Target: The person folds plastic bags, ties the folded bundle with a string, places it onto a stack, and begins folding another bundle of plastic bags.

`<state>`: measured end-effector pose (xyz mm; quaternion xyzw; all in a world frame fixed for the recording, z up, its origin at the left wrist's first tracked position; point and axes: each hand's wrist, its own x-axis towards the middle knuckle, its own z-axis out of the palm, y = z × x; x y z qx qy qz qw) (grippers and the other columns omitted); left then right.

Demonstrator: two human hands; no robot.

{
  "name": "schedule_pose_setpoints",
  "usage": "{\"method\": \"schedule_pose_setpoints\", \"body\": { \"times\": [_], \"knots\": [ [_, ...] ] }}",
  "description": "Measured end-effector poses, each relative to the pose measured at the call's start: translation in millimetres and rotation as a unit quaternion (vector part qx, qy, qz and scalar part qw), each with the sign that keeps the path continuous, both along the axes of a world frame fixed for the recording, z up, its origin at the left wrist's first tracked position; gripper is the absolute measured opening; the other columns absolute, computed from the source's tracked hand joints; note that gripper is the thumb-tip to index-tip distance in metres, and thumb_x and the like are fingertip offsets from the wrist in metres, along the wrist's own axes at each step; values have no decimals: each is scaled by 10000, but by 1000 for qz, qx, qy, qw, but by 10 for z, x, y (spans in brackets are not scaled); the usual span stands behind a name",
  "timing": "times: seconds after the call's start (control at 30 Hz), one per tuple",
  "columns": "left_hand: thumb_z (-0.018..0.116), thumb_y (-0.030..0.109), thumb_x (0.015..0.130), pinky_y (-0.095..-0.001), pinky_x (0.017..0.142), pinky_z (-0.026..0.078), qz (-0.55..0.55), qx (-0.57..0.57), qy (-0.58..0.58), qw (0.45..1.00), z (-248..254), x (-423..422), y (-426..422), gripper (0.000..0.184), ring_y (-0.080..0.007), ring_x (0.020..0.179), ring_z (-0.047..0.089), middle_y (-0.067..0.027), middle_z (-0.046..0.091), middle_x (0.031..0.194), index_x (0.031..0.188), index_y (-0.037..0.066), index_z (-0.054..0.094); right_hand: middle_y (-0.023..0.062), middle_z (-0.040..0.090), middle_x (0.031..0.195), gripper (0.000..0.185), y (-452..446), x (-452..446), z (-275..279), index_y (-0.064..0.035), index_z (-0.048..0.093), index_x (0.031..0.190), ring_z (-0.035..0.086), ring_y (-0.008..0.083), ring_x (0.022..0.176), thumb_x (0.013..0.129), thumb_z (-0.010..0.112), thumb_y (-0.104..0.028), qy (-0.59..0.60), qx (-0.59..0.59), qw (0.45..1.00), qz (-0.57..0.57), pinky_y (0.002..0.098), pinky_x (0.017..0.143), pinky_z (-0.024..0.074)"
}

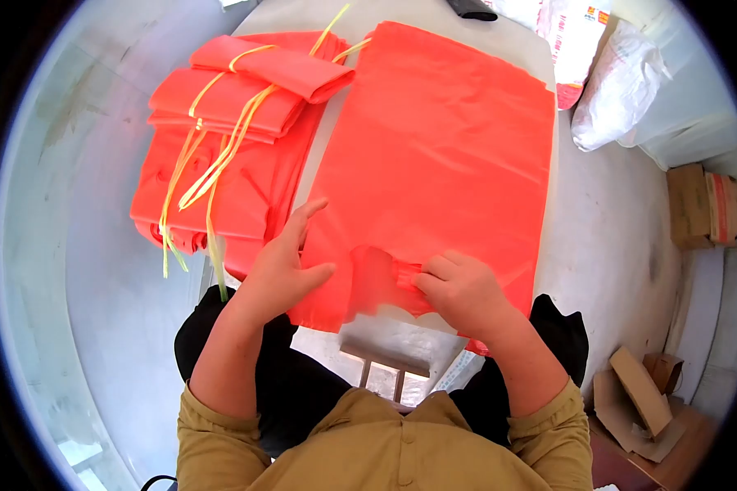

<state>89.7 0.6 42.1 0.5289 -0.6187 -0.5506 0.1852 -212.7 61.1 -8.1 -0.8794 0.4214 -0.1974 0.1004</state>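
The big red sheet (pixel 442 147) is lying on the bench (pixel 418 12), mostly past your hands. Your right hand (pixel 464 288) is pinching its crumpled near edge. Your left hand (pixel 280 274), fingers spread, is holding nothing by its left side.

The red sheet (pixel 442 147) along the table's right edge looks like thin plastic film, smooth with a soft sheen, crumpled and partly see-through at its near end. The red bundles (pixel 246 98) along the left edge look like the same plastic, glossier on their folds and puckered lower down. Their yellow ties (pixel 239 135) look like slick plastic strips. The table (pixel 303 16) has a pale, smooth, mostly matt top. Beyond its far right corner, the white sack (pixel 618 86) is wrinkled plastic with a shine. Farther out past the right edge, the brown box (pixel 689 209) is dull cardboard. Off the near right corner, the loose flaps (pixel 640 393) are matt cardboard too. Before the near edge, the tan shirt (pixel 409 450) and black trousers (pixel 291 393) are matt cloth.
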Motion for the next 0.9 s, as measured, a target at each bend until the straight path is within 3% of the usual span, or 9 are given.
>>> {"method": "schedule_pose_setpoints", "body": {
  "times": [0.1, 0.17, 0.3, 0.4, 0.5, 0.6, 0.73, 0.83, 0.9],
  "knots": [
    [674, 23, 896, -421, 1298, 211, -3, -24, 14, 1000, -38, -78, -23, 780, -218, 1458, 452, -121, 444, 1616, 1614, 100, 379, 36, 572, 855, 190, 17, 17, -15, -106, 639, 869, 599, 249, 768, 699, 712, -64, -13, -13, 1000, 0, 366, 618, 519],
    [662, 27, 904, -394, 1243, 306, 3, -47, -14, 999, 1, -167, -54, 744, -189, 1319, 533, -113, 533, 1498, 1597, 98, 401, 39, 562, 848, 178, 13, 32, 10, -101, 612, 841, 595, 249, 761, 694, 704, -64, -21, -21, 1000, 4, 367, 613, 516],
    [648, 30, 909, -320, 947, 489, 0, -74, -63, 995, 29, -412, -160, 690, -139, 910, 555, -56, 603, 1063, 1563, 97, 438, 42, 530, 823, 191, 43, 75, 69, -98, 569, 812, 580, 243, 743, 673, 698, -74, 9, -29, 999, 11, 368, 603, 511],
    [686, 90, 906, -420, 769, 515, -15, -108, -91, 990, -33, -612, -248, 689, -309, 831, 636, -174, 597, 903, 1547, 104, 434, 42, 515, 807, 195, 87, 99, 72, -100, 560, 808, 576, 231, 734, 669, 697, -90, 40, -36, 998, 15, 361, 591, 505],
    [675, 85, 918, -457, 810, 529, -41, -112, -100, 988, -134, -741, -305, 664, -379, 938, 688, -227, 657, 979, 1538, 105, 439, 40, 505, 790, 186, 124, 118, 49, -105, 557, 803, 571, 218, 723, 674, 691, -107, 45, -47, 998, 8, 349, 577, 498],
    [663, 47, 955, -306, 744, 469, -32, -94, -93, 991, -222, -817, -312, 660, -146, 809, 539, -47, 531, 893, 1572, 102, 434, 36, 509, 779, 157, 112, 122, 47, -110, 556, 777, 567, 210, 717, 685, 683, -120, 43, -56, 997, 0, 342, 562, 492],
    [578, 252, 1092, -285, 816, 510, -23, -156, -20, 987, -458, -839, -301, 596, -172, 991, 671, -113, 676, 1209, 1633, 114, 370, 31, 533, 780, 123, 126, 114, 46, -113, 570, 747, 573, 207, 731, 696, 680, -127, 38, -57, 998, -2, 348, 547, 491],
    [475, 389, 1144, -283, 888, 520, -27, 0, 10, 1000, -239, -820, -347, 613, -170, 1088, 685, -143, 659, 1375, 1664, 109, 313, 34, 515, 777, 142, 116, 111, 60, -124, 556, 775, 574, 211, 715, 703, 679, -123, 28, -49, 998, -9, 344, 569, 502],
    [420, 446, 1154, -291, 920, 520, -31, 92, 71, 993, -185, -820, -364, 640, -151, 1086, 673, -140, 655, 1368, 1674, 98, 284, 36, 512, 780, 151, 115, 100, 70, -127, 552, 793, 577, 218, 709, 710, 678, -116, 18, -37, 999, -14, 346, 582, 509]
  ]
}}
